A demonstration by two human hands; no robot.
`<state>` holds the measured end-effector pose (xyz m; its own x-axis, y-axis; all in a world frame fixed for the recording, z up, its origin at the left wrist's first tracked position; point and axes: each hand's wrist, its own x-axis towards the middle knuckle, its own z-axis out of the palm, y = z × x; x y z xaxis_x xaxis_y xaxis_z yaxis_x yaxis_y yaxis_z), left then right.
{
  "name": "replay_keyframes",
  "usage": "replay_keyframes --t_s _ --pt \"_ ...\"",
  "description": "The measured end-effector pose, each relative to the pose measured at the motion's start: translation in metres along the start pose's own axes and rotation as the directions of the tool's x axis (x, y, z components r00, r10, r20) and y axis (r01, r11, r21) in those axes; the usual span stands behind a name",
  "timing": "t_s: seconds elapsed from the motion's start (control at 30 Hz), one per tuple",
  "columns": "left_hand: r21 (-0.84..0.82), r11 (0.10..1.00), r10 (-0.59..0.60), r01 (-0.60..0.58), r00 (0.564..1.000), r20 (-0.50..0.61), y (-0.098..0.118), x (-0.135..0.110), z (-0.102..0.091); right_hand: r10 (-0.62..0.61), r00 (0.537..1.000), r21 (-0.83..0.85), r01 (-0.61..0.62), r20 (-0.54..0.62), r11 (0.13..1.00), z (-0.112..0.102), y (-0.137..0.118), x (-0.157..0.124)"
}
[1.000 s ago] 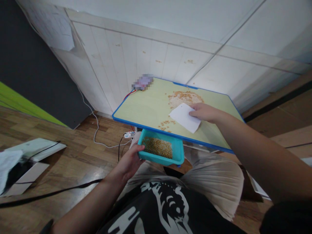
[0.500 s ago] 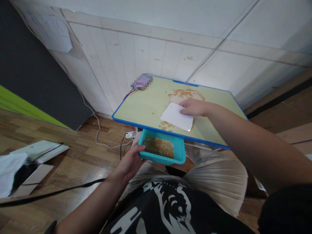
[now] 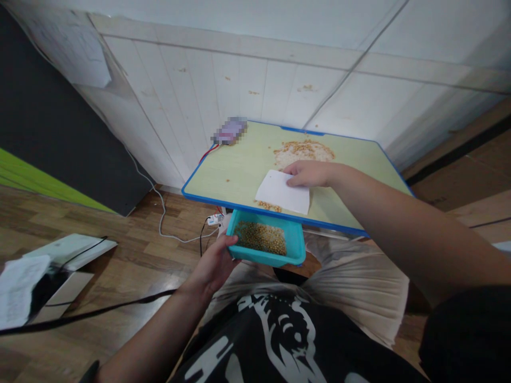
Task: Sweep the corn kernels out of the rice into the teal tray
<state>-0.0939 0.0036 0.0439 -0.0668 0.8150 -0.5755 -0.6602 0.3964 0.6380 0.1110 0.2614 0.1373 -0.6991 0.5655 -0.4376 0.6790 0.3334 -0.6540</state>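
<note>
Right fingers (image 3: 293, 169): pressed together and clamped on the far edge of the white card (image 3: 282, 193); I cannot make out the thumb from my feed.
Right hand (image 3: 306, 174): low over the tabletop (image 3: 239, 170), forearm reaching in from the right.
White card: on the tabletop, its near edge just short of the blue rim, with a thin line of loose grains (image 3: 268, 205) touching that edge.
Left fingers (image 3: 229, 242): closed on the left corner of the teal tray (image 3: 295, 242), thumb over its rim.
Left hand (image 3: 213, 263): below the tabletop's near edge, above the person's lap.
Teal tray: held just under the blue rim, directly below the card; I see a layer of tray grains (image 3: 259, 238) across its left and middle, the right part bare.
Tabletop: pale yellow-green; a larger grain pile (image 3: 304, 151) lies just beyond the right hand, near the far edge.
Far left corner: a small blurred object (image 3: 229, 130), with a red wire (image 3: 206, 154) dropping off the edge.
Floor (image 3: 131, 255): wood boards; a white cable (image 3: 161, 213) runs to a power strip (image 3: 214, 218) beneath the tabletop.
Backdrop: white panelled wall (image 3: 239, 80).
</note>
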Motion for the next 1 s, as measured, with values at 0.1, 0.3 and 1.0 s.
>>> replay_keyframes --t_s 0.1,0.3,1.0 --pt "-0.001 1.0 -0.003 0.003 1.0 0.007 0.0 0.001 -0.001 -0.011 1.0 -0.029 0.011 -0.003 1.0 0.002 0.001 0.002" --pt "-0.027 1.0 -0.007 0.007 1.0 -0.017 0.002 0.001 0.003 -0.031 0.999 -0.068 0.029 -0.019 0.997 0.006 0.0 0.0" --pt "-0.005 1.0 -0.013 0.013 1.0 -0.02 0.004 0.002 0.002 -0.059 0.996 0.018 0.058 0.07 0.998 0.011 -0.009 -0.003"
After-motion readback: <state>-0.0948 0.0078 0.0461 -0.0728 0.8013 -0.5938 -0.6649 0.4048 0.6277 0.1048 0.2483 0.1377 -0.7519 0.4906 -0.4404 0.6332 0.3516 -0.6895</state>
